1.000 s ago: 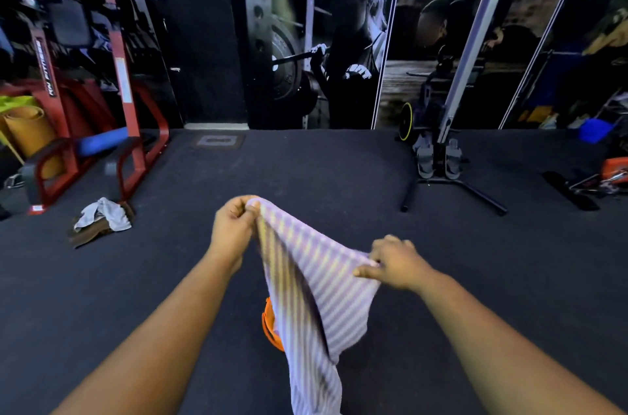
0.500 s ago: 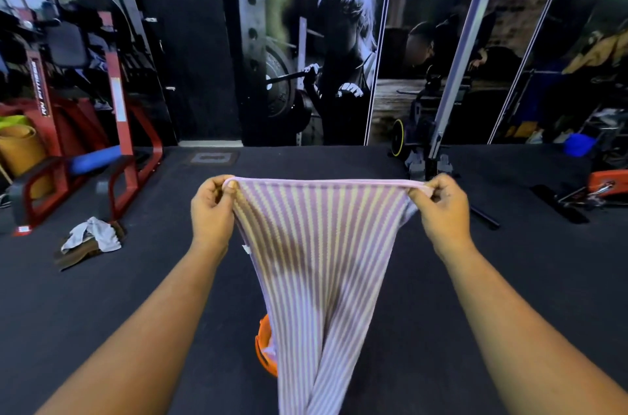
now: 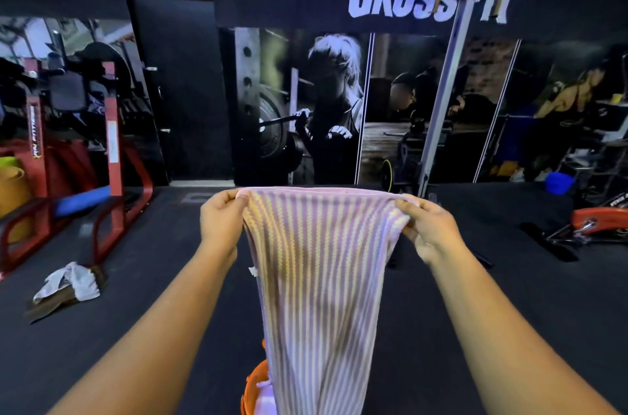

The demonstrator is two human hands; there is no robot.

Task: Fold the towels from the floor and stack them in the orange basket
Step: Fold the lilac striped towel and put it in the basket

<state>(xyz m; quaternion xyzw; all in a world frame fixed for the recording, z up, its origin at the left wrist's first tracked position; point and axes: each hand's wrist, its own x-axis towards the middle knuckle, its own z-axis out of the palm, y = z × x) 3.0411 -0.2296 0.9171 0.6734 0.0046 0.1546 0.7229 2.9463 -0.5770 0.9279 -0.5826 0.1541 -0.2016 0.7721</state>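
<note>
A purple-and-yellow striped towel (image 3: 319, 278) hangs in front of me, its top edge stretched level. My left hand (image 3: 221, 224) pinches the top left corner and my right hand (image 3: 424, 227) pinches the top right corner. The towel narrows as it hangs down and covers most of the orange basket (image 3: 253, 387) on the floor below; only part of the basket's left rim shows, with some pale cloth inside. A white and a brown towel (image 3: 68, 282) lie crumpled together on the dark floor at the left.
A red gym machine (image 3: 112, 156) with a blue pad stands at the left, just behind the crumpled towels. A slanted metal pole on a stand (image 3: 438, 108) rises behind my right hand. Orange-and-black equipment (image 3: 594, 224) lies at the right. Dark mat floor spreads around.
My right hand slid out to the towel's far corner and both hands rose, spreading the top edge flat. The camera tilted up, showing more of the wall.
</note>
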